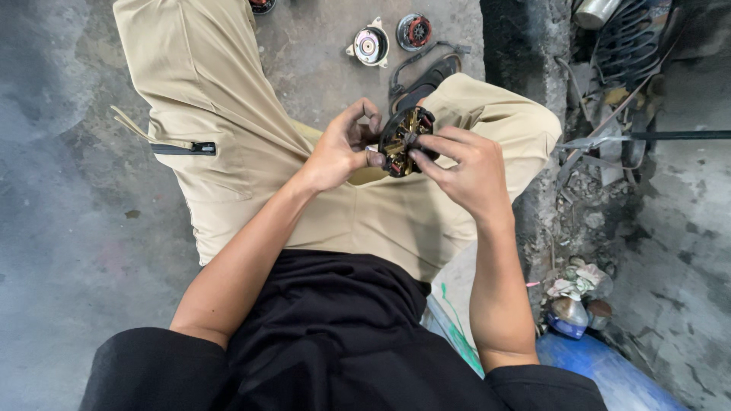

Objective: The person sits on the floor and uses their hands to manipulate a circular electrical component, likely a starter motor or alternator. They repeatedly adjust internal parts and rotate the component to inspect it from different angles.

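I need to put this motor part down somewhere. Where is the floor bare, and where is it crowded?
Both hands, left hand and right hand, hold the round motor part. Bare concrete floor spreads left of the beige trousers. A smaller patch lies between the knees, before the metal housing. The right side is crowded: rubble, bottles.

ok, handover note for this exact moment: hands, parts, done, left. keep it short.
Left hand: grip on the left edge of the round black motor part with copper windings, thumb on its lower rim.
Right hand: fingertips pinch at the centre and right edge of the same part.
The part is held in the air above the lap, over the beige trousers.
On the concrete floor beyond the knees: a silver round housing and a black round piece with a red core, both set aside.
Done: the unit lies apart in pieces.
Left: the work on the held part; nothing rejoined yet.
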Available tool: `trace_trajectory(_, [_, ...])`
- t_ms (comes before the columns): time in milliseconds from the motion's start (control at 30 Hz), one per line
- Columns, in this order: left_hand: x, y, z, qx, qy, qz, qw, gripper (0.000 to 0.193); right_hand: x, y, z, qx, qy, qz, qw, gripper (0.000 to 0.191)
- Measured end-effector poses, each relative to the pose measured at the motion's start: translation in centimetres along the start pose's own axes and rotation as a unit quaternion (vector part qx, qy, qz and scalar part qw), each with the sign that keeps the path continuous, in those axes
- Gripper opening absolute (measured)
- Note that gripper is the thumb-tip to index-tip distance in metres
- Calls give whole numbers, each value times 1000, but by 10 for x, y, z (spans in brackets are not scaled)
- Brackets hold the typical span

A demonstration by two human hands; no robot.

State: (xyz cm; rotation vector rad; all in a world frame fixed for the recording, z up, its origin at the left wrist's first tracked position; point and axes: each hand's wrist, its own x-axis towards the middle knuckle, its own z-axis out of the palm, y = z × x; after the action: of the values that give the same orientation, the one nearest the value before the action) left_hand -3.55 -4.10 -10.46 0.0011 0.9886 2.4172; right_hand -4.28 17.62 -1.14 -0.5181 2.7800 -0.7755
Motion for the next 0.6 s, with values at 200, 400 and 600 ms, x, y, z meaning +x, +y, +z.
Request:
trace_trajectory(200, [1,-3,0,-21,5,0,1000,49,4,2,-10,13,-19,-54,998,16])
trace_trajectory(400, [1,-9,1,-117,36,22,992,55,8,-14,-23,2,-63,-94,994,39])
trace_trajectory(600, [6,-14,7,-193,27,-14,981,50,-13,-21,-23,-174,10,-146,974,49])
